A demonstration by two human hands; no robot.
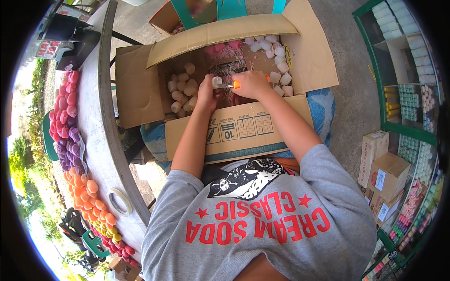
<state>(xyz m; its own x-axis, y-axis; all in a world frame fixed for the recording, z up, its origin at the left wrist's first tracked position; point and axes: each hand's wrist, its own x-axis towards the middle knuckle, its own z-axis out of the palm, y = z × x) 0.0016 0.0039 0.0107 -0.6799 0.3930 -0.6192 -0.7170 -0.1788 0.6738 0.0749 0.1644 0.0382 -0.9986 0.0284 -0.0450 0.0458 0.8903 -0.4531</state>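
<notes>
Over an open cardboard box (239, 124), my left hand (206, 95) is closed round a small white rounded piece (216, 81) that looks like a wax candle. My right hand (253, 84) grips an orange-handled utility knife (237, 85). Its metal blade points left and meets the white piece or lies right beside it; I cannot tell which. Pale rounded pieces (183, 89) are heaped in the box's left side, and more white pieces (280, 60) line its right side. Pinkish shavings (229, 68) and a few pink pieces (219, 47) lie between them.
On the left, a long table (105, 117) carries rows of pink, purple, orange, yellow and red pieces (86, 192) and a tape roll (120, 202). A green-framed shelf (382, 93) and stacked cartons (389, 175) stand right. Blue cloth (321, 112) lies under the box; a teal chair (229, 8) is beyond.
</notes>
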